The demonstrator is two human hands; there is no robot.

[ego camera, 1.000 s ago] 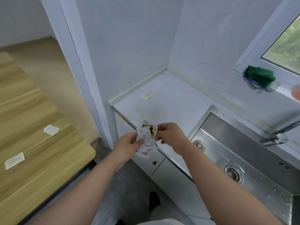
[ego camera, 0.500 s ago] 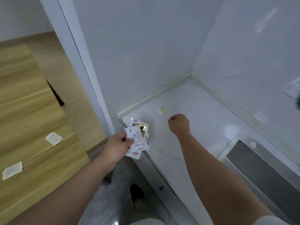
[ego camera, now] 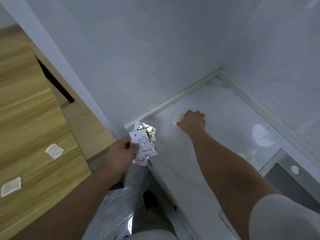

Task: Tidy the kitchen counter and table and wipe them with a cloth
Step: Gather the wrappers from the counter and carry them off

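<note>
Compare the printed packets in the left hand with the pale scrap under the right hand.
The printed packets carry drawings and text; the pale scrap is plain and yellowish. The packets are held off the counter, pinched in the left hand; the scrap lies on the counter, partly under the curled fingers of the right hand. The packets are at least two, fanned; the scrap is single. Both look thin, flat and light.

Two pale grey walls [ego camera: 173, 40] meet in a corner. A white door frame [ego camera: 46, 51] stands left, beside a light wooden tabletop [ego camera: 26, 118], above glossy grey marbled floor tiles [ego camera: 121, 205].
</note>
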